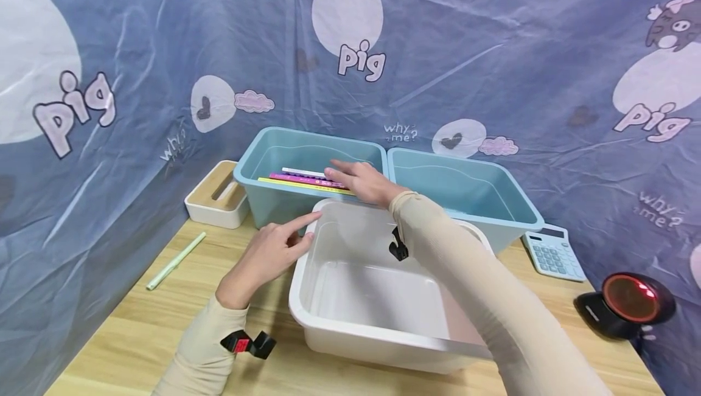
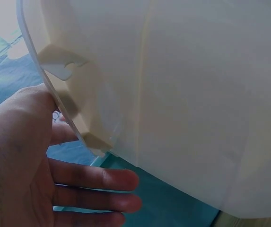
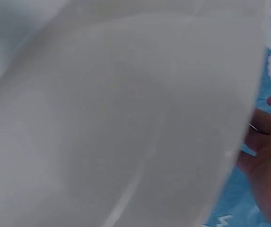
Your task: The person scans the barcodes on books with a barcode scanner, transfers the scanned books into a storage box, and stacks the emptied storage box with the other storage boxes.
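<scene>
A white plastic bin (image 1: 378, 341) stands at the front of the table. My left hand (image 1: 271, 256) is at its left rim, index finger extended along the corner; in the left wrist view, three fingers of the left hand (image 2: 36, 156) lie straight outside the bin wall (image 2: 187, 104). My right hand (image 1: 367, 183) reaches across the white bin to the left blue bin (image 1: 285, 204), fingers extended over long thin yellow, pink and white pieces (image 1: 303, 179) inside it. Whether it touches them I cannot tell. In the right wrist view, the right hand (image 3: 270, 161) is partly behind the white rim.
Beside the left blue bin stands a second blue bin (image 1: 465, 186). A white tissue box with a wooden lid (image 1: 216, 195) and a light green pen (image 1: 176, 261) are on the left. At right are a calculator (image 1: 554, 255) and a black device with a red light (image 1: 630, 305).
</scene>
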The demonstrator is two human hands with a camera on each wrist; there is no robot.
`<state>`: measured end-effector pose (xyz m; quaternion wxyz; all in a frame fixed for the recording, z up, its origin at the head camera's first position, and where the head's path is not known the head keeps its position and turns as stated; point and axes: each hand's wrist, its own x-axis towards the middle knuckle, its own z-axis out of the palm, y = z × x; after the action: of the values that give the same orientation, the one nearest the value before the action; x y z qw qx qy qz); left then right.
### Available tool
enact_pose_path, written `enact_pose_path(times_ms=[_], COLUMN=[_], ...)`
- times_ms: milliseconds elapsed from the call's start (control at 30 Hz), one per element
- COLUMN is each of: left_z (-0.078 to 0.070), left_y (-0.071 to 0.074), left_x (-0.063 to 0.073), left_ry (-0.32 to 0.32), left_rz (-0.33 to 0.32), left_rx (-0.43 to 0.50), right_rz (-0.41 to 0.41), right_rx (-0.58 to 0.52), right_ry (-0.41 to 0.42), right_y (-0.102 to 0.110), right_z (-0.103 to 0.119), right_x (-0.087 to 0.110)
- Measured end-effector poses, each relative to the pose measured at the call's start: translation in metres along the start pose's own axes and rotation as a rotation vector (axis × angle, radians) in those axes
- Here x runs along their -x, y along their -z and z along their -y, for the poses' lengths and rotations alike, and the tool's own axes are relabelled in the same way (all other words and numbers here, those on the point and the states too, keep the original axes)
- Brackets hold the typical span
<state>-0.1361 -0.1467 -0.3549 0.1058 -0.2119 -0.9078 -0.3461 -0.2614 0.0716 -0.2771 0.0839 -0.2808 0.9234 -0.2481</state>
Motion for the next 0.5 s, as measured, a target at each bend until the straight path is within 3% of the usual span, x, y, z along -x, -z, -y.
enact_pose_path(times_ms=[267, 500], left_z=[0.001, 0.002], left_y=[-0.002, -0.002], left_x=[-0.001, -0.001], left_ry=[-0.008, -0.017], left_rz=[-0.013, -0.020], left_rx=[-0.006, -0.013], right_rz=[0.011, 0.120], right_rx=[-0.074, -0.021], right_ry=[0.028, 0.047], right_y=[0.038, 0.079], right_z=[0.013, 0.025], right_x=[0.026, 0.082])
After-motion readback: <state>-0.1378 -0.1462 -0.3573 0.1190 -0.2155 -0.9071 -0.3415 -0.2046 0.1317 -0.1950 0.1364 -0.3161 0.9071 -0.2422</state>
